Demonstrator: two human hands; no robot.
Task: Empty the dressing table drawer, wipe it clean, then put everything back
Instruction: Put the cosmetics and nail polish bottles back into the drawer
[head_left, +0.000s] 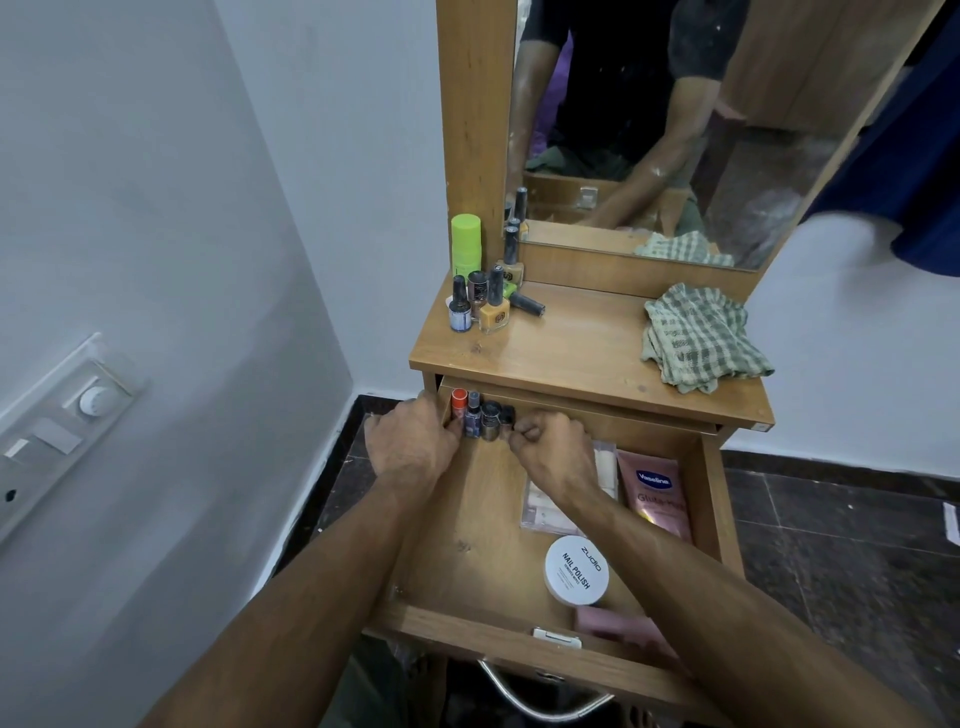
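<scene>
Wooden drawer (470, 525) back shadowed, both hands (410, 447) (553, 452) pinching half-hidden bottles (480, 415)

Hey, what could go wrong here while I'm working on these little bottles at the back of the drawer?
Both hands, left hand and right hand, crowd the row of small bottles standing close together in the drawer's back corner; bumping one may topple the others. On the tabletop, the nail polish cluster stands near the left edge, so adding more there could knock one off.
</scene>
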